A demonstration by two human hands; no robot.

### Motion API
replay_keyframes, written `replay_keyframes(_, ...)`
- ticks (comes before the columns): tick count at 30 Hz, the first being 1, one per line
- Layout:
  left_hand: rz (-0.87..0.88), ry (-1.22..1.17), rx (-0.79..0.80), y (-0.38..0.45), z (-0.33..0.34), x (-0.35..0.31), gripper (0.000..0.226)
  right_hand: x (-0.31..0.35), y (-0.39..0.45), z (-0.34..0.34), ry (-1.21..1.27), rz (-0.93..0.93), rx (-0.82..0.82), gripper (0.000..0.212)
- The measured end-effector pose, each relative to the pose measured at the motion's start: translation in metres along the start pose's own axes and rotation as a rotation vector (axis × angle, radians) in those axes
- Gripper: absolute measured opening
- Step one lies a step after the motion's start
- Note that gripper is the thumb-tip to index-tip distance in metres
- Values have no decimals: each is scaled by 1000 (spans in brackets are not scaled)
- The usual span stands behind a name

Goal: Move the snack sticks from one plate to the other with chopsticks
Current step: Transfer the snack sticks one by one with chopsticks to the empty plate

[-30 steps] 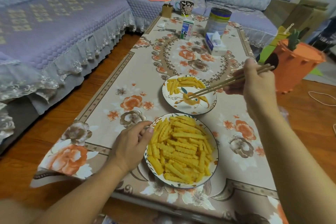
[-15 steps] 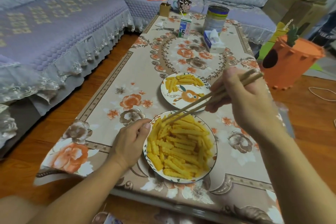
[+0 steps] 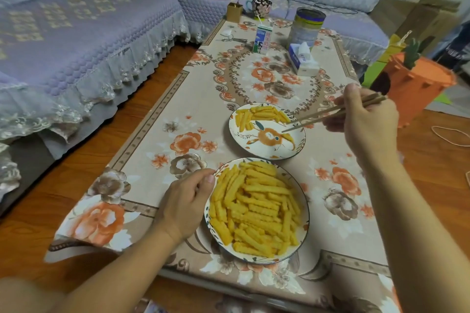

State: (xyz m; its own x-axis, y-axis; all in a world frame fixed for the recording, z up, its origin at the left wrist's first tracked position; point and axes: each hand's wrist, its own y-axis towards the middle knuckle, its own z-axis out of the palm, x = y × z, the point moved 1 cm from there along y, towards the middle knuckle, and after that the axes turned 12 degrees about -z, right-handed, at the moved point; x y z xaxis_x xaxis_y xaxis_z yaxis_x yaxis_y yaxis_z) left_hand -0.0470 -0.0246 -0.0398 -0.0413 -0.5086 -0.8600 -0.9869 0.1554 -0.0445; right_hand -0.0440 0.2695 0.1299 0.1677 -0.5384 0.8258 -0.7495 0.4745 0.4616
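— Where are the snack sticks (image 3: 256, 208)?
— Most are heaped on the near plate (image 3: 304, 221) at the bench's front edge; a smaller bunch (image 3: 259, 115) lies along the far side of the far plate (image 3: 267, 151), which sits just beyond it on the flowered cloth of the bench (image 3: 152, 150).
— And the chopsticks (image 3: 328, 115)?
— The right hand (image 3: 368, 124) pinches them in curled fingers; their tips sit slightly parted over the far plate's right side, with no stick between them.
— The left hand (image 3: 185, 204)?
— Its fingers curl at the near plate's left rim, thumb on the edge.
— Further out?
— A milk carton (image 3: 262, 39), a tin (image 3: 306, 26), a tissue box (image 3: 302, 60) and a mug (image 3: 260, 7) stand at the far end.
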Motion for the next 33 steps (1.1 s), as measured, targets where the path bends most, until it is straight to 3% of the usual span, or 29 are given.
replay_keyframes(7, -18, 40, -12, 0, -1, -4, 75, -27, 3, 17, -220, -31, 21, 36)
replay_keyframes(11, -18, 56, -18, -1, -1, -5, 74, -28, 1, 17, -193, -8, -38, 49)
replay_keyframes(14, -15, 50, -18, -1, -1, -6, 74, -9, -4, 11, -69, 10, -36, 47)
replay_keyframes(18, -8, 55, -24, -2, -2, -6, 73, 29, -18, 12, 147, -32, 182, 45)
replay_keyframes(22, -21, 35, -18, -3, -2, -7, 73, 45, -38, 27, 137, -115, 439, 48)
replay_keyframes(25, -21, 43, -13, -3, -2, -7, 74, 44, -39, 28, 107, -134, 509, 47)
replay_keyframes(28, -22, 44, -13, -3, -2, -6, 73, 41, -29, 16, 133, -115, 442, 44)
replay_keyframes(33, -5, 21, -9, -2, -1, -5, 74, 16, -2, 8, 177, -11, 75, 40)
